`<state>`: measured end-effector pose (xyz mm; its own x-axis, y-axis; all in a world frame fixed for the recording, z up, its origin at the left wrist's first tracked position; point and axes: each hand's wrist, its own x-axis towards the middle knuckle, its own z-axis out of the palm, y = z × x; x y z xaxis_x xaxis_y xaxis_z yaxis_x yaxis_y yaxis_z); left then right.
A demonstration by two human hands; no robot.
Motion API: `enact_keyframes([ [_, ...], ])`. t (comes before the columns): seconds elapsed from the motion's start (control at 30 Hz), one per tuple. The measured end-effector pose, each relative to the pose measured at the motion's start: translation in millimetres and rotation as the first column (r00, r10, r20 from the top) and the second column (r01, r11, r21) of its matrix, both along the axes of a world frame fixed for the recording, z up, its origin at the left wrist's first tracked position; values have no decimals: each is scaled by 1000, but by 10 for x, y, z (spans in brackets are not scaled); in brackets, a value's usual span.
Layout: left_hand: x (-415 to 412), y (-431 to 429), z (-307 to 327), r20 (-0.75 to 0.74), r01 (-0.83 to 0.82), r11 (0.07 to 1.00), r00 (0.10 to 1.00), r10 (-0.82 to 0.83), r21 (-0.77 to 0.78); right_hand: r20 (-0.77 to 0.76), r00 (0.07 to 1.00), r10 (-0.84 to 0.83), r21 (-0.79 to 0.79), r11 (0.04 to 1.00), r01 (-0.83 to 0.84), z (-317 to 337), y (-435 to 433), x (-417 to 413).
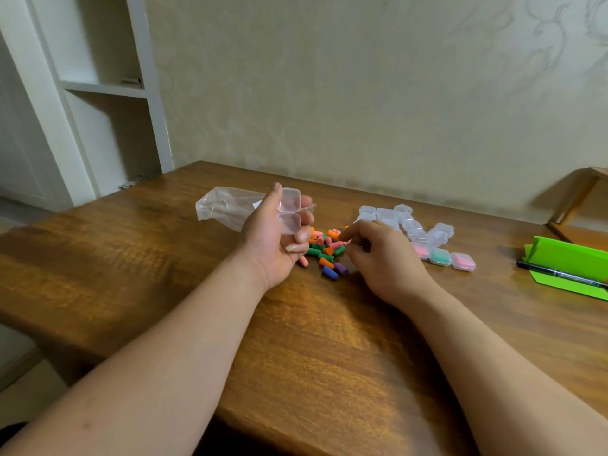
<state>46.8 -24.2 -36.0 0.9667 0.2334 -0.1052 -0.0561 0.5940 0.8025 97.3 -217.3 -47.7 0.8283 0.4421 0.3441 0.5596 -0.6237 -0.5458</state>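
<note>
My left hand (273, 238) is palm-up above the wooden table (329, 340) and holds a small clear plastic box (289, 210) with its lid swung open. Just to its right lies a pile of coloured foam earplugs (324, 250) in orange, green, pink, blue and purple. My right hand (378, 255) reaches into the pile from the right, fingers curled, and its fingertips pinch a pink earplug (342, 243) at the top of the pile. Behind my right hand sits a cluster of several empty clear boxes (408, 222). Three closed boxes, filled pink (420, 251), green (440, 256) and pink (463, 261), stand in a row.
A crumpled clear plastic bag (227, 205) lies behind my left hand. At the right edge are folded green paper (569, 264) and a black marker (559, 274). A white shelf unit (108, 90) stands at the left, a wall behind, a cardboard piece (579, 192) far right.
</note>
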Motion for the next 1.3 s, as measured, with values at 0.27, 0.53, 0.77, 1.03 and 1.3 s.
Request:
enact_keyframes([
  [0.27, -15, -54, 54, 12, 6, 1000, 1000, -6, -7, 82, 996, 42, -104, 994, -33, -31, 58, 79],
  [0.53, -27, -51, 74, 32, 6, 1000, 999, -6, -5, 135, 991, 20, -145, 989, 0, -42, 194, 66],
  [0.77, -14, -69, 77, 28, 15, 1000, 1000, -15, 13, 103, 992, -67, -159, 984, 83, -62, 256, 55],
  [1.03, -22, -112, 69, -1, 38, 998, 999, -38, 59, -12, 998, -67, 92, 994, 67, -24, 152, 61],
  [1.3, -43, -177, 60, -21, 109, 988, 994, -107, 108, -60, 996, -63, 386, 919, 81, 87, 20, -16],
])
